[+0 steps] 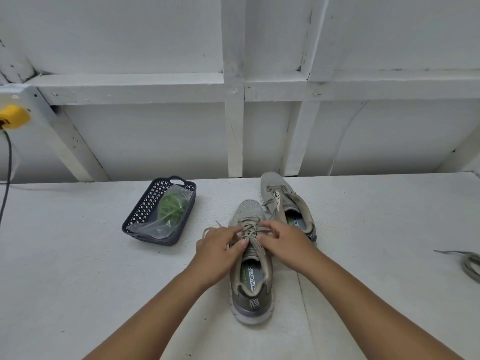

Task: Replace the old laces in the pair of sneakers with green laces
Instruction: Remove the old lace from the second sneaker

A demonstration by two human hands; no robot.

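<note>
A grey sneaker (pixel 250 294) lies in front of me, toe pointing away, still threaded with its old beige lace (pixel 250 230). My left hand (pixel 220 246) and my right hand (pixel 281 241) sit on either side of the lacing, and their fingers pinch the lace over the tongue. The second sneaker (pixel 287 203) lies behind and to the right, its beige lace loose. The green laces (pixel 171 207) are sealed in a clear plastic bag inside a dark basket (pixel 145 203) to the left.
The shoes rest on a white table (pixel 78 255) against a white panelled wall. A loose grey lace (pixel 470 263) lies at the right edge. A yellow plug (pixel 13 116) with a dark cable hangs at the far left.
</note>
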